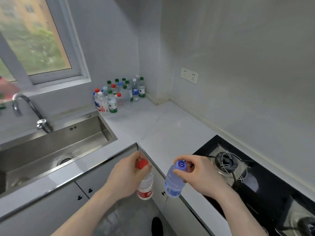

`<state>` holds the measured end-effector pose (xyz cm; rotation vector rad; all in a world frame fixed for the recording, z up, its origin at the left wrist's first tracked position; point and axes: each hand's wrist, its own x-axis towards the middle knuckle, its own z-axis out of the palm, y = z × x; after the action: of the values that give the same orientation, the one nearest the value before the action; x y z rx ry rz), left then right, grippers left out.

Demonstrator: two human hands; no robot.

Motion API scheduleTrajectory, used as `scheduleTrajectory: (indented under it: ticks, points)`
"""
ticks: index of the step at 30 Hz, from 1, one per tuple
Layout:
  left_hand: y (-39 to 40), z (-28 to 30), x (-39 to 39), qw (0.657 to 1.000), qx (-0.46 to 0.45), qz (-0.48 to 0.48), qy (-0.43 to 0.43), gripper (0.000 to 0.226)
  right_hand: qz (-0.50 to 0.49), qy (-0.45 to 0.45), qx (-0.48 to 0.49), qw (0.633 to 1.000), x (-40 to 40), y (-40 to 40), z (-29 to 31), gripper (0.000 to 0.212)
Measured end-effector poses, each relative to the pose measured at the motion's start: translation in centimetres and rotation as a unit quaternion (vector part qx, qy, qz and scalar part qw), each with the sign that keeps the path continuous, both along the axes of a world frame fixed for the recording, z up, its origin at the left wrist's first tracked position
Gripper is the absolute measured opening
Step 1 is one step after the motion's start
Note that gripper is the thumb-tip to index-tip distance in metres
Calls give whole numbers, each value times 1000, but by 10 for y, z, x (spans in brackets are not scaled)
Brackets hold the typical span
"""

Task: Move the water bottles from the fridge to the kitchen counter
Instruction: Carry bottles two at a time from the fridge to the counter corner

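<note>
My left hand (127, 176) grips a clear water bottle with a red cap and red label (145, 184) near its neck. My right hand (196, 174) holds a bluish bottle with a blue cap (174, 182) by its shoulder. Both bottles hang upright in front of the inner corner of the white kitchen counter (162, 126), below its edge. Several water bottles with green, red, blue and white caps (119, 95) stand grouped in the counter's back corner under the window.
A steel sink (95, 133) with a curved faucet (30, 109) lies at the left. A black gas hob with a burner (226, 162) sits on the counter at the right. Grey cabinet doors (51, 212) run below. A wall socket (189, 75) is on the right wall.
</note>
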<state>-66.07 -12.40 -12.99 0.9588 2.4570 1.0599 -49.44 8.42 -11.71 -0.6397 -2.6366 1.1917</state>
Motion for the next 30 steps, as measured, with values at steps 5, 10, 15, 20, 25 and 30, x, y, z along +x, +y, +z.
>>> scheduleTrajectory:
  ticks: [5, 10, 15, 20, 25, 30]
  points:
    - [29, 7, -44, 999, -9, 32, 8, 20, 35, 3, 12, 999, -58, 39, 1, 17]
    - [72, 24, -97, 998, -17, 67, 11, 14, 55, 9, 3, 998, -113, 89, 12, 17]
    - [115, 31, -146, 996, -10, 92, 15, 15, 66, 4, 20, 998, -168, 140, 14, 16]
    - [142, 36, -184, 994, 8, 109, 12, 15, 78, -2, 39, 996, -210, 172, 14, 10]
    - [165, 38, -228, 994, -11, 103, 18, 15, 78, 0, 34, 996, -247, 196, 14, 11]
    - [188, 26, -276, 996, -46, 70, 27, 17, 56, -7, 24, 998, -281, 209, 5, 12]
